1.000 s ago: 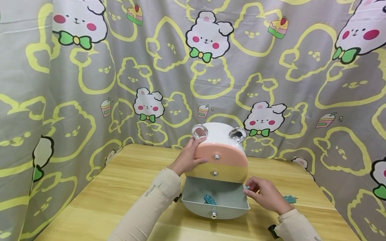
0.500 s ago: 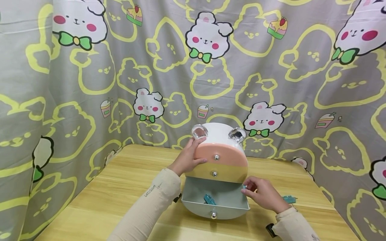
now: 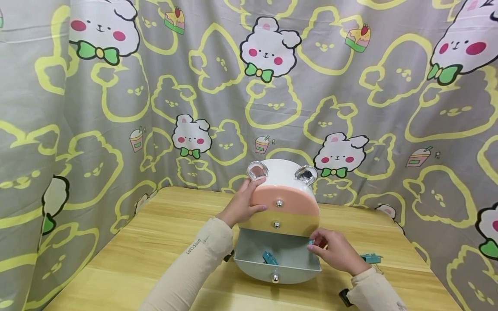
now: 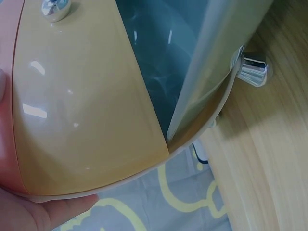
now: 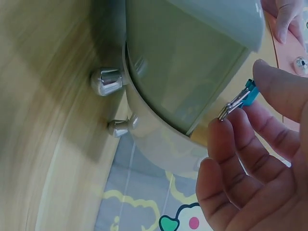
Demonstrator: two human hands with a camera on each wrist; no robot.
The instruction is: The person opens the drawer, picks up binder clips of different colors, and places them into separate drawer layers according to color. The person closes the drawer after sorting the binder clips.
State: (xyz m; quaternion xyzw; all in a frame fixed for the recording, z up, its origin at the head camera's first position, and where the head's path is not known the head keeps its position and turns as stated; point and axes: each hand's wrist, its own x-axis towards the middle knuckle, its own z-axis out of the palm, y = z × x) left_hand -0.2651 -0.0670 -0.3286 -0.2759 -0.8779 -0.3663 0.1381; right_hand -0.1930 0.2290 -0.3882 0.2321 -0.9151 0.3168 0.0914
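A small drawer cabinet (image 3: 289,194) with a white top, silver ears and pink, yellow and grey-green drawers stands on the table. Its lowest drawer (image 3: 299,274) is pulled out, with teal binder clips (image 3: 269,258) lying inside. My left hand (image 3: 243,203) grips the cabinet's upper left side, thumb on the front; in the left wrist view, part of that hand (image 4: 48,211) shows at the edge. My right hand (image 3: 336,250) pinches a teal binder clip (image 5: 250,92) with silver handles between thumb and fingers, over the drawer's right side.
More teal binder clips (image 3: 371,258) lie on the wooden table (image 3: 155,242), right of the cabinet behind the right wrist. A patterned curtain (image 3: 225,103) hangs behind and at the sides. The open drawer's silver knob (image 3: 275,277) juts forward.
My right hand has moved slightly left with the binder clip, from beside the drawer's right edge to over it. The left hand and cabinet stay where they were.
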